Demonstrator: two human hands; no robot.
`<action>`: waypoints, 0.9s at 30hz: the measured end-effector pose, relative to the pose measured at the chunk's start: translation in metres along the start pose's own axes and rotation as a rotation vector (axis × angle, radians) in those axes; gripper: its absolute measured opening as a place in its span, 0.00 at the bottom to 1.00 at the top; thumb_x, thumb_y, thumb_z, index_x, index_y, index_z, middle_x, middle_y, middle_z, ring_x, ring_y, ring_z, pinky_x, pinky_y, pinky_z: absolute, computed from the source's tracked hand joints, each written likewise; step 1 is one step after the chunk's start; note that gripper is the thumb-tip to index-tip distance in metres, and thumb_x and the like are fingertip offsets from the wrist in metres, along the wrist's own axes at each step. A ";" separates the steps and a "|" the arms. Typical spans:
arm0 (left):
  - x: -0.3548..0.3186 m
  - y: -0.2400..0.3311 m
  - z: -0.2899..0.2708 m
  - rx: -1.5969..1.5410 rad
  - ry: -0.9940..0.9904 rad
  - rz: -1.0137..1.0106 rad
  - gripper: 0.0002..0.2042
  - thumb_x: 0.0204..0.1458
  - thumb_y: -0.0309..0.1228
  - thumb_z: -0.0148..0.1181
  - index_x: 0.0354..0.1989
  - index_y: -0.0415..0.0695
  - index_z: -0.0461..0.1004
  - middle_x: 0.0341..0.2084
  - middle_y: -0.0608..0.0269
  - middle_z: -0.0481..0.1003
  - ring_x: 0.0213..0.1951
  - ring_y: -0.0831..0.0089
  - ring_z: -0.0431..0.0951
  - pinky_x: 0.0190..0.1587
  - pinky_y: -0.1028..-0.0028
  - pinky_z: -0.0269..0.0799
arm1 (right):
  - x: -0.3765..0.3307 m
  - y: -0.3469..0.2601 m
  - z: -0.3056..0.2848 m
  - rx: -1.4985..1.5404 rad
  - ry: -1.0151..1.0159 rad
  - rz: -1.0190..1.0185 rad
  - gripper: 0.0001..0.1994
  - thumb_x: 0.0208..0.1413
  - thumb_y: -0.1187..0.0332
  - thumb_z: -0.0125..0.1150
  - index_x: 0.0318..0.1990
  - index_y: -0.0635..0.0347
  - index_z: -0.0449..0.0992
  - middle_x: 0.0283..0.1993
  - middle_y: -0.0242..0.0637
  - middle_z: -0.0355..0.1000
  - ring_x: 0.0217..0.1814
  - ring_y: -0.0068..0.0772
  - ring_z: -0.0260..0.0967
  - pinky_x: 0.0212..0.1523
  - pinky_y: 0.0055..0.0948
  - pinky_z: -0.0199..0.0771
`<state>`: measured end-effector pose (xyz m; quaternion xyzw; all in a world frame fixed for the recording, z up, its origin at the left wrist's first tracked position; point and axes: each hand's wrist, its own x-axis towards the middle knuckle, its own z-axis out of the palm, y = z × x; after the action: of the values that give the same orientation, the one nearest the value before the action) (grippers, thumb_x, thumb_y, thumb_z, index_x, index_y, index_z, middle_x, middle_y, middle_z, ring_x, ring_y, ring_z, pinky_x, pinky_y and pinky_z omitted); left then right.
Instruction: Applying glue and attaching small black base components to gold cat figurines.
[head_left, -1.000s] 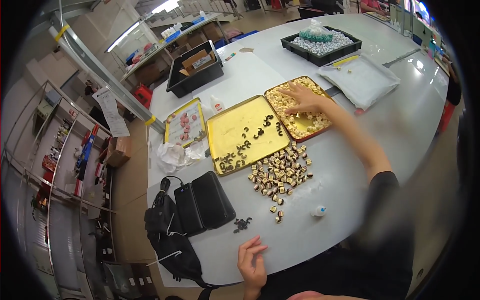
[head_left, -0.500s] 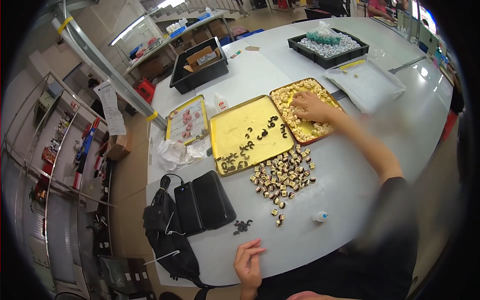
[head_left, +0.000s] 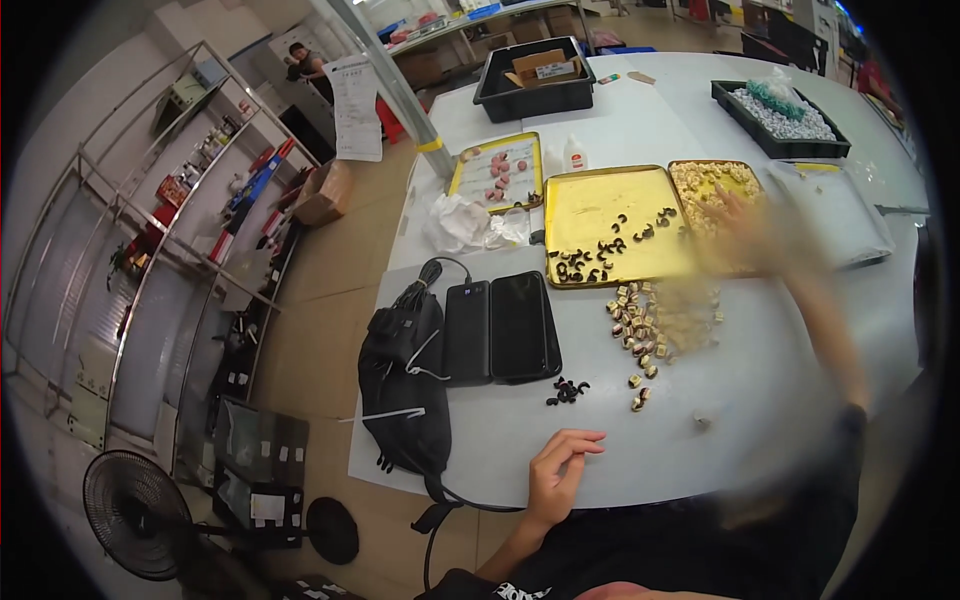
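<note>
My right hand (head_left: 738, 232) reaches over the far right tray (head_left: 752, 180), which holds many small cream-coloured pieces. That hand is smeared, so I cannot tell what its fingers hold. My left hand (head_left: 560, 475) rests near the table's front edge with its fingers loosely stretched and nothing in them. Just beyond it lies a small heap of black curved pieces (head_left: 567, 391). Left of the right hand is a yellow tray (head_left: 597, 195) with black curved pieces scattered on its lower half. In front of this tray spreads a pile of cream-and-dark small pieces (head_left: 640, 318), partly blurred.
A black phone-like device (head_left: 525, 328) and a black pouch (head_left: 405, 395) lie at left. Beyond are a tray with pink pieces (head_left: 510, 180), crumpled plastic (head_left: 460, 222), a white bottle (head_left: 574, 155), a black bin (head_left: 535, 95) and a bin of pale pieces (head_left: 785, 115). A fan (head_left: 135, 515) stands on the floor.
The view has swung left, so the table sits further right in the picture. My right hand stays at the tray of cream pieces and is now blurred; my left hand keeps its pose.
</note>
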<state>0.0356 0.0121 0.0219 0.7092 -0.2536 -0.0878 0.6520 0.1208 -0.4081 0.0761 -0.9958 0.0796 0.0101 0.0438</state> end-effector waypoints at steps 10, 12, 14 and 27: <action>-0.001 -0.003 -0.001 -0.025 -0.022 0.018 0.10 0.50 0.18 0.42 0.30 0.35 0.74 0.36 0.53 0.74 0.38 0.71 0.72 0.40 0.78 0.64 | 0.018 0.005 0.006 0.159 0.165 -0.077 0.27 0.49 0.50 0.54 0.59 0.35 0.61 0.66 0.42 0.48 0.67 0.49 0.44 0.65 0.46 0.44; -0.001 -0.003 -0.001 -0.023 -0.024 0.021 0.10 0.50 0.18 0.42 0.30 0.35 0.74 0.36 0.54 0.74 0.38 0.71 0.72 0.40 0.78 0.64 | 0.021 0.006 0.010 0.147 0.205 -0.069 0.24 0.50 0.53 0.53 0.56 0.40 0.65 0.62 0.42 0.54 0.63 0.47 0.50 0.63 0.44 0.48; -0.001 -0.002 -0.002 -0.022 -0.019 0.018 0.10 0.50 0.18 0.42 0.30 0.35 0.74 0.36 0.54 0.74 0.38 0.71 0.72 0.41 0.77 0.64 | 0.024 0.005 0.010 0.133 0.218 -0.087 0.22 0.49 0.54 0.53 0.54 0.42 0.66 0.59 0.42 0.56 0.61 0.46 0.52 0.61 0.43 0.50; 0.000 -0.003 -0.001 0.002 -0.004 0.013 0.09 0.50 0.18 0.44 0.31 0.35 0.74 0.34 0.55 0.75 0.39 0.68 0.75 0.44 0.75 0.67 | 0.065 0.040 0.055 0.065 0.506 -0.061 0.11 0.47 0.64 0.53 0.38 0.55 0.68 0.36 0.46 0.62 0.40 0.47 0.64 0.40 0.41 0.66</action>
<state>0.0368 0.0127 0.0189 0.7080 -0.2596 -0.0848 0.6512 0.1780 -0.4524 0.0164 -0.9667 0.0581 -0.2432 0.0550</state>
